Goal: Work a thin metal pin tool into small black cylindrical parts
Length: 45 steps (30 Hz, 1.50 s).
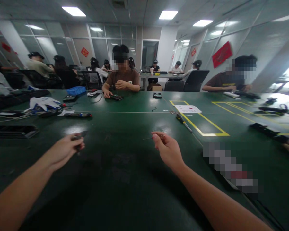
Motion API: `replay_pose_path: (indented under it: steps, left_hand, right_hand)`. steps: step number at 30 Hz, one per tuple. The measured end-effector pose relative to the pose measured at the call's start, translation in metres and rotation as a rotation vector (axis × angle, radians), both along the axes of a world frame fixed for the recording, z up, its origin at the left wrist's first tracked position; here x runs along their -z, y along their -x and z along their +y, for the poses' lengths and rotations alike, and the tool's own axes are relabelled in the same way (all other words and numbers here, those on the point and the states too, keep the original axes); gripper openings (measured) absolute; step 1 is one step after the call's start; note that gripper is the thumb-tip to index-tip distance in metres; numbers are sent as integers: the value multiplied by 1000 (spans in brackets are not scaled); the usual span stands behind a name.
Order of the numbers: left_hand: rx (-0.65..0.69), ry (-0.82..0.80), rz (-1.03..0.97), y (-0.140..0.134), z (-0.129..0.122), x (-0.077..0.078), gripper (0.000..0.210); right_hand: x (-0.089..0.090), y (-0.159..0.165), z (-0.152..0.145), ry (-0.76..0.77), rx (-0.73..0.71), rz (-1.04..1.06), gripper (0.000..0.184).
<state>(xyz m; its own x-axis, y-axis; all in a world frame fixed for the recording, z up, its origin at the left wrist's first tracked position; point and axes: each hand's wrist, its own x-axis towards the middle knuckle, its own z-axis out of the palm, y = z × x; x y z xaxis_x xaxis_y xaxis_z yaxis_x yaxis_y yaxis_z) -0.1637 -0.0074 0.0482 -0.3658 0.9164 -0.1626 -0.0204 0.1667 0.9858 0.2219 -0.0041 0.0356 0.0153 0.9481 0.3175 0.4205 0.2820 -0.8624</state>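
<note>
Ok so the thin rod (147, 138) is in the right grip (170, 150), pinched at one end by thumb and fingers. It sticks out past the thumb toward 9 o'clock, long axis roughly 9-to-3. There's a brownish bit (162, 137) in those fingers too, can't tell if it's the same piece. The left grip (66, 146), off at 9 o'clock from the right one, is curled around a small dark thing (76, 138), too blurry to name. Worktop (106, 202) is shiny dark green. Screwdriver (183, 122) at 1 o'clock from the right grip, white gloves (43, 104) at 11 from the left. Person (121, 77) seated across at 12, glass partitions (113, 32) behind, ceiling lights (168, 15) on.
</note>
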Motion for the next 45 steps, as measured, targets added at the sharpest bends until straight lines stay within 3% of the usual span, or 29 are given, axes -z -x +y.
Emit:
replay_pose_path:
  steps: [2, 5, 7, 9, 12, 15, 20, 30, 40, 45]
  left_hand:
    - [225, 2, -107, -59, 6, 5, 34]
    - [464, -145, -39, -138, 14, 10, 39]
    - [595, -249, 35, -171, 18, 18, 42]
    - [634, -356, 143, -187, 18, 30, 44]
    - [627, -498, 367, -190, 13, 48, 40]
    - [609, -513, 434, -184, 9, 56, 42]
    - [533, -530, 483, -180, 13, 53, 34]
    - [536, -622, 590, -174, 14, 53, 38]
    - [501, -662, 591, -173, 14, 51, 35]
    - [496, -690, 596, -171, 17, 56, 35]
  right_hand:
    - [-4, -1, -2, -80, 59, -22, 39]
    - [-7, -3, -4, -165, 130, -27, 40]
    - [-8, -3, -4, -206, 148, -2, 39]
    - [-8, -4, -5, -240, 146, 45, 35]
    - [-8, -4, -8, -270, 120, 118, 28]
    - [-7, -3, -14, -280, 56, 122, 25]
    - [-3, -1, -21, -275, -68, 42, 22]
    - [1, 0, -17, -271, -87, -39, 22]
    - [-9, -3, -19, -376, -162, -270, 11]
    - [-5, -1, -16, -247, -201, -181, 17]
